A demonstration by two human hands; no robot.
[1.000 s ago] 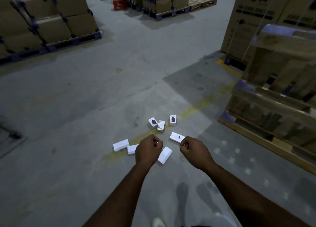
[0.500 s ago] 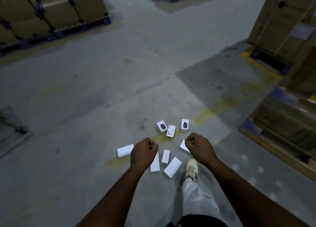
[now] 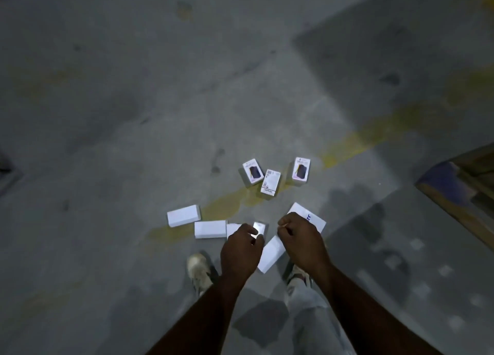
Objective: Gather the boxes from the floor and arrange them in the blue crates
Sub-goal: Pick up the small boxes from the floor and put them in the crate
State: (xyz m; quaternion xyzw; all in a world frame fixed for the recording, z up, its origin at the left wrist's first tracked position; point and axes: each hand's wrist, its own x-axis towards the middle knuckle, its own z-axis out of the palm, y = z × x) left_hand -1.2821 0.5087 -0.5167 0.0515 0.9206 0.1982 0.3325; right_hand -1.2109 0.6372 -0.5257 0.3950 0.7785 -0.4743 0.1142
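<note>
Several small boxes lie scattered on the grey concrete floor around a worn yellow line. Three printed boxes (image 3: 270, 183) stand in a group at the far side. Plain white boxes lie nearer: one at the left (image 3: 183, 215), a second beside it (image 3: 210, 229), a long one (image 3: 270, 254) between my hands, and one with blue lettering (image 3: 311, 217). My left hand (image 3: 242, 247) and my right hand (image 3: 302, 238) hover above these boxes with fingers curled, holding nothing. No blue crate is in view.
A wooden pallet corner (image 3: 454, 188) juts in at the right edge. My two shoes (image 3: 199, 270) stand on the floor just behind the boxes. Open concrete stretches to the left and far side.
The view has tilted down and moved closer to the boxes. The stacked cartons and pallets at the back have left the view. Both hands stay curled and have lowered toward the boxes.
</note>
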